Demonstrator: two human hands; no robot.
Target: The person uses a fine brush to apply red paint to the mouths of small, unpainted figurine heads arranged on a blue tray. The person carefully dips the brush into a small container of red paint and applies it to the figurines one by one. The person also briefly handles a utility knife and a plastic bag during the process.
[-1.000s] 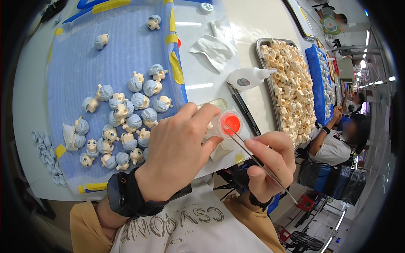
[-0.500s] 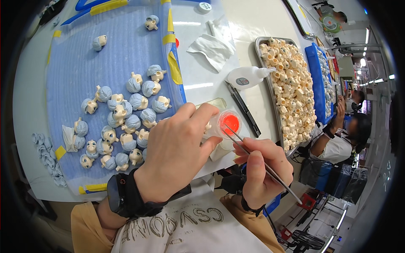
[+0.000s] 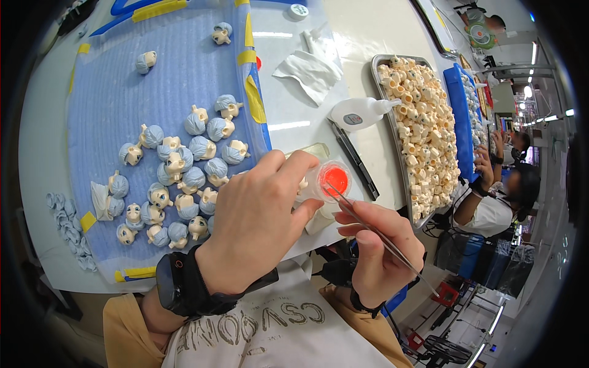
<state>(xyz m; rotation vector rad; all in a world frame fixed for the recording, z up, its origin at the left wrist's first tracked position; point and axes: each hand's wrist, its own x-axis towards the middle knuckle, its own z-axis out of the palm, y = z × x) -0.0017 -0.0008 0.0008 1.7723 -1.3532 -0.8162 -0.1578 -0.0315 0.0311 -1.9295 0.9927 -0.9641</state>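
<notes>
Right hand (image 3: 386,265) is pinching tweezers (image 3: 391,246), tips down in the red paste (image 3: 338,178) inside a clear jar (image 3: 321,175) near the table (image 3: 359,37) edge. Left hand (image 3: 261,211) curls against the jar; can't tell if it's actually gripping. Blue-haired doll heads (image 3: 201,147) sit scattered on a blue sheet (image 3: 110,92), a metal tray (image 3: 375,71) is heaped with cream doll parts (image 3: 423,132), and off right: a co-worker (image 3: 481,216) in white, plus ceiling lights (image 3: 527,93).

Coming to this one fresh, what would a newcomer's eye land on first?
Probably the vivid red-orange substance in the small round container beside the left hand, with tweezers in the right hand pointing at it. Next, the blue-haired doll heads on the blue mat at left and cream parts heaped in the metal tray at right.
</notes>
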